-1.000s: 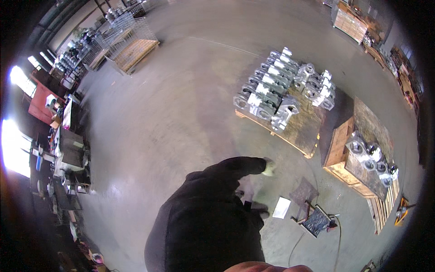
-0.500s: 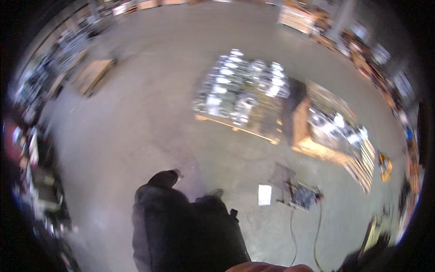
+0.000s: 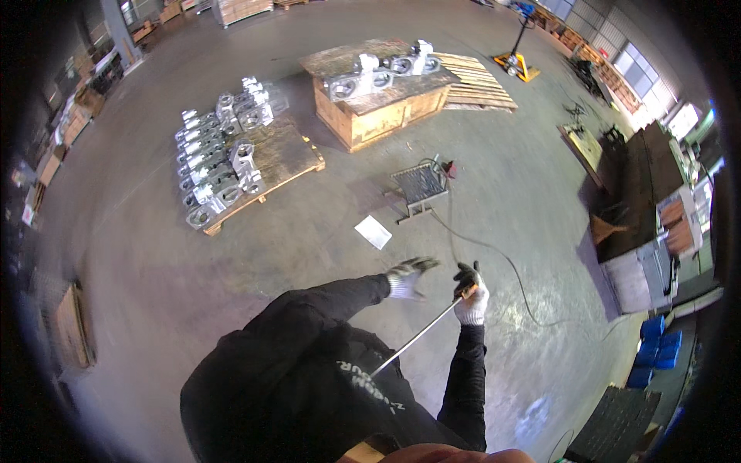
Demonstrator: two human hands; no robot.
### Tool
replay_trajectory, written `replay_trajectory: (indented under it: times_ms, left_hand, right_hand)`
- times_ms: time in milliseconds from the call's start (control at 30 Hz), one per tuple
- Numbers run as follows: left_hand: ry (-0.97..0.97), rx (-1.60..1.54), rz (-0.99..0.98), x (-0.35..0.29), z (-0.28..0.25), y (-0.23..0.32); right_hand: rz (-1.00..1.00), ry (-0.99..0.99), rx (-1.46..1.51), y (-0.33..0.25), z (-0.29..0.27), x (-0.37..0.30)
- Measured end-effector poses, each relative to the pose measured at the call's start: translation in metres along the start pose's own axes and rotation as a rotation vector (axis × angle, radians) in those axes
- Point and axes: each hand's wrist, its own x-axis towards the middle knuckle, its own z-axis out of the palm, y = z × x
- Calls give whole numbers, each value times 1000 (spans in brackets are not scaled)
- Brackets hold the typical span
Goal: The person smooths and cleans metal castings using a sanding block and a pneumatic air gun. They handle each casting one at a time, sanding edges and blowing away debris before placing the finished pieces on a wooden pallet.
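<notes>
Both my hands wear white gloves with dark fingers. My left hand (image 3: pixel 411 278) reaches forward with its fingers spread, slightly blurred, and holds nothing. Close to its right, my right hand (image 3: pixel 471 295) is closed around the orange-brown end of a long, thin metal rod (image 3: pixel 417 336). From that hand the rod slants down and left to the front of my dark jacket, its far end near the white lettering. I cannot make out the exact kind of tool. Beyond my hands, a white sheet (image 3: pixel 373 231) lies on the floor beside a low metal-framed seat (image 3: pixel 421 184).
Several metal castings (image 3: pixel 208 166) stand on a wooden pallet (image 3: pixel 289 158) at left. More castings (image 3: pixel 363 79) rest on a wooden crate (image 3: pixel 374 123), with a slatted pallet (image 3: pixel 475 81) beside it. A hose (image 3: pixel 513 270) crosses the floor. A yellow pallet jack (image 3: pixel 515 65) stands far back; blue drums (image 3: pixel 656 351) are at right.
My view has swung right, so the pallet and crate now appear further left. Both gloved hands and the rod have come into view in front of me.
</notes>
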Motion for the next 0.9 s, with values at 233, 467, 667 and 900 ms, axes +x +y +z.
replay_trajectory:
  times_ms: [233,467,667,900]
  left_hand:
    - [-279,-87,315,58,25,95]
    - [-389,-179,279,61,24,88]
    - [-121,-2,468,-3,-94,19]
    - [-270,415,-8,-55,-131,9]
  right_hand:
    - [-122,-279,415,15,-41,-54]
    - [-364,9,-1096,-27,-63,-99]
    - [-111,721,-1538,-46,-185,-134]
    - [428,796,-1938,13,-191,-183]
